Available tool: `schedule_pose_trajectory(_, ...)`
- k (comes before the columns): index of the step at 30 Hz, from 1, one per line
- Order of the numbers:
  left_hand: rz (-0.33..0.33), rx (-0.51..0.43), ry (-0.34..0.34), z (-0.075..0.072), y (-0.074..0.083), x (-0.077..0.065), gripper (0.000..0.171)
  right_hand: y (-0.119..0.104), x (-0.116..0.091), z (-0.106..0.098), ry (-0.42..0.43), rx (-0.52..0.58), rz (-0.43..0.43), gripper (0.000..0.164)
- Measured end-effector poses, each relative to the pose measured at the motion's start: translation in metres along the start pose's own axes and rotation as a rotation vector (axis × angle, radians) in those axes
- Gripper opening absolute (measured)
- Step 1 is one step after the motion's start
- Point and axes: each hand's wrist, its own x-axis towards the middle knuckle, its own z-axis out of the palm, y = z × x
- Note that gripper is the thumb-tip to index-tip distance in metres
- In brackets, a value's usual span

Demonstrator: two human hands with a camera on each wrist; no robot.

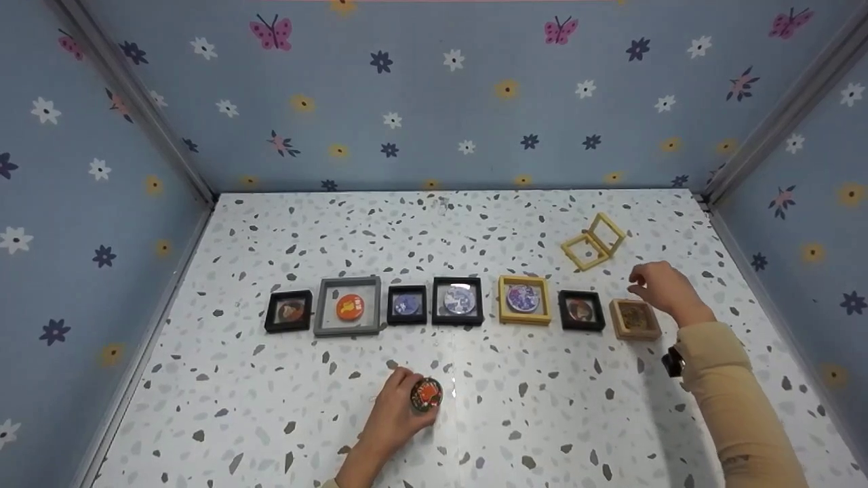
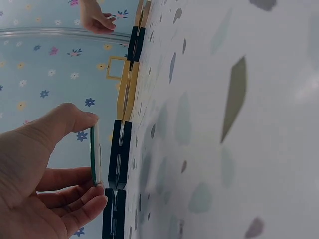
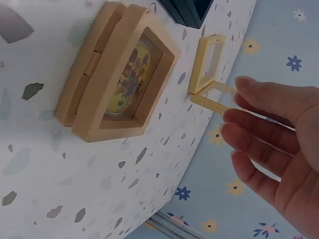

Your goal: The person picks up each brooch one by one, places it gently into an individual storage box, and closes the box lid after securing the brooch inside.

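Observation:
Between thumb and fingers, my left hand (image 1: 392, 417) pinches a round badge (image 1: 426, 394) by its edge, above the near part of the table. The badge has a dark rim and an orange-red picture; in the left wrist view it appears edge-on as a thin disc (image 2: 95, 154). My right hand (image 1: 666, 288) hovers with loosely bent fingers and holds nothing. It is just beyond a tan display frame (image 3: 89, 107) that contains a sunflower-patterned disc (image 3: 132, 82). Nearby, a hinged yellow frame (image 1: 600, 245) stands opened out, its lid raised.
A row of display frames crosses the speckled table (image 1: 515, 379): black frames (image 1: 458, 322), a larger grey frame (image 1: 348, 332) around an orange badge (image 1: 350, 308), and a yellow frame (image 1: 524, 320) around a purple badge (image 1: 522, 298). Flower-patterned walls (image 1: 434, 122) enclose the back and sides.

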Motion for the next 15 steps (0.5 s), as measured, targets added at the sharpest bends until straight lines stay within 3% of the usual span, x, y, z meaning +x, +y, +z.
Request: schedule_pose_trajectory(15, -0.026, -0.025, 0.004, -0.001, 0.000, -0.003, 0.042, 0.004, 0.038, -0.001, 0.155, 0.065, 0.165, 0.031)
